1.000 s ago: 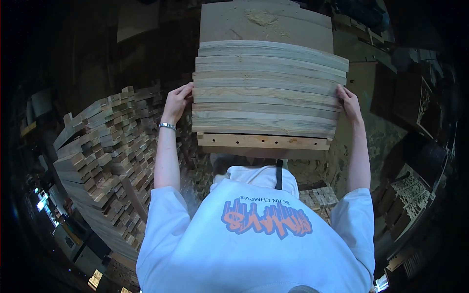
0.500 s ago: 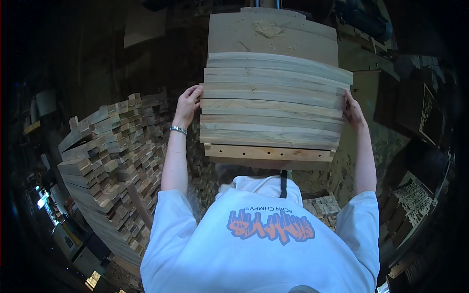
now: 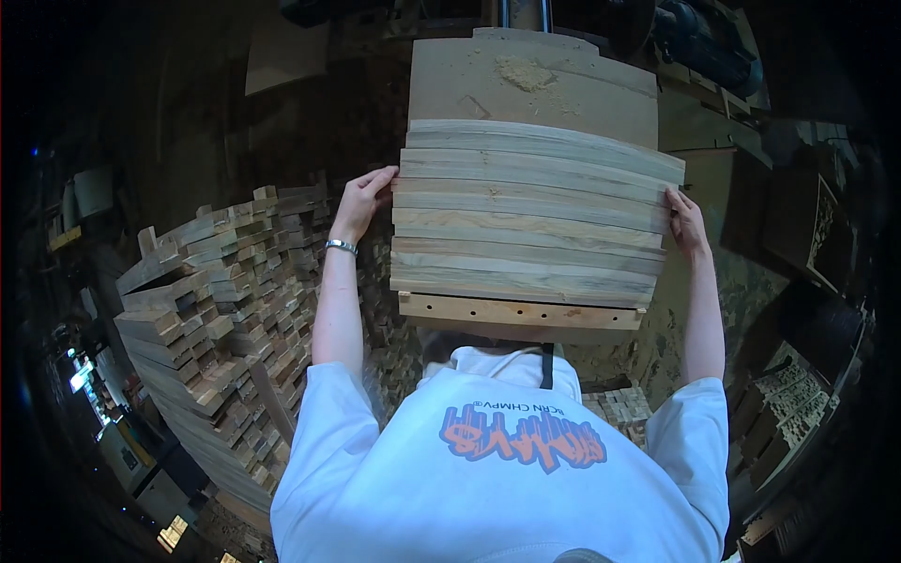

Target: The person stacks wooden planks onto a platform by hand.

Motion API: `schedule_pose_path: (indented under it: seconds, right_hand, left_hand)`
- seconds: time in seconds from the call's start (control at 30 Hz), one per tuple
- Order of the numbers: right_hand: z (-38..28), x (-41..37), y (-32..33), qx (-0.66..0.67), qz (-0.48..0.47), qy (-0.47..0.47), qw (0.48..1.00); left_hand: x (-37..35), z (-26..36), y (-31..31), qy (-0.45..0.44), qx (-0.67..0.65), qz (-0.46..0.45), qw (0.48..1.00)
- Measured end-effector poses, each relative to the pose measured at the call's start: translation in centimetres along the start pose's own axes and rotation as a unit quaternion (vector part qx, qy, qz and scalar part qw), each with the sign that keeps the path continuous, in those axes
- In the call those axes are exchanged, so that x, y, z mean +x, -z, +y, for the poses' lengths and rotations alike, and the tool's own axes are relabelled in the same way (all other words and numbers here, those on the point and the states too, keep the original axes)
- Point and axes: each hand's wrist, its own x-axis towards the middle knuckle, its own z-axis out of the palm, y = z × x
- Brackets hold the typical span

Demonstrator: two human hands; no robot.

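Several pale wooden slats (image 3: 530, 223) lie side by side, crosswise, on a flat board (image 3: 601, 89) in front of me. The fingertips of my left hand (image 3: 358, 205) press against the left ends of the slats, near the second one from the far side. At the opposite ends, my right hand (image 3: 689, 225) has its bent fingers against the slats at about the same row. A silver bracelet (image 3: 341, 246) circles my left wrist. Along the near edge runs a wooden rail (image 3: 497, 311) with several dark holes.
A tall stack of cut wood pieces (image 3: 211, 319) stands to my left. Sawdust (image 3: 526, 73) lies on the board's far part. Metal rods (image 3: 526, 14) and a dark blue motor-like machine (image 3: 709, 47) are beyond. More wood pieces (image 3: 788, 403) sit at right.
The slats and board appear slightly lower in the view. My left fingertips have shifted a little farther along the slat ends, away from me. Both hands stay at the ends.
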Motion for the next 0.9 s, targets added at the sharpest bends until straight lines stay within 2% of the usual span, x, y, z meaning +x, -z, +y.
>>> schedule_pose_path:
  seconds: [0.03,0.07,0.13,0.17,0.23,0.37,0.47,0.57,0.63,0.73,0.8,0.87,0.9]
  right_hand:
    - [-0.2,-0.1,-0.3,-0.002,0.003,0.009,1.0]
    - [-0.2,-0.2,-0.7,-0.002,0.002,0.008,1.0]
    - [-0.4,-0.3,-1.3,-0.034,0.008,0.046,0.998]
    - [-0.5,-0.5,-1.4,-0.033,0.008,0.045,0.998]
    - [-0.8,-0.7,-1.4,-0.084,0.021,0.025,0.996]
    - [-0.2,-0.5,-1.2,-0.082,0.013,0.04,0.996]
    - [-0.1,-0.5,-1.3,-0.154,0.02,0.069,0.985]
    - [0.9,0.3,-0.6,-0.126,0.008,0.054,0.991]
    - [1.5,0.7,-0.3,-0.132,0.033,0.039,0.99]
    - [0.6,-0.3,-1.2,-0.12,0.052,0.012,0.991]
    - [0.3,0.9,0.1,-0.127,0.018,-0.035,0.991]
    - [-0.5,1.6,-0.2,0.113,-0.014,0.005,0.994]
    - [-0.8,2.1,-0.1,0.098,0.003,0.032,0.995]
  left_hand:
    - [0.4,0.0,-0.3,-0.045,0.036,0.039,0.998]
    - [0.4,-0.1,-0.3,-0.044,0.037,0.04,0.998]
    - [0.4,0.3,-0.4,-0.035,0.146,0.084,0.985]
    - [0.4,0.1,-0.2,-0.034,0.147,0.084,0.985]
    - [0.5,-0.3,0.1,-0.036,0.011,0.061,0.997]
    - [0.7,-0.1,0.2,-0.032,0.002,0.06,0.998]
    - [1.0,-0.3,0.5,-0.026,-0.016,0.038,0.999]
    - [1.0,-0.3,0.5,-0.034,-0.016,0.028,0.999]
    - [1.2,0.2,0.2,-0.028,-0.022,-0.016,0.999]
    - [2.0,1.1,-0.9,-0.014,-0.03,-0.026,0.999]
    - [2.6,1.2,-0.9,-0.007,-0.026,-0.019,0.999]
    - [3.3,0.4,0.3,0.0,-0.006,-0.01,1.0]
    - [3.2,0.7,0.2,-0.003,-0.005,-0.007,1.0]
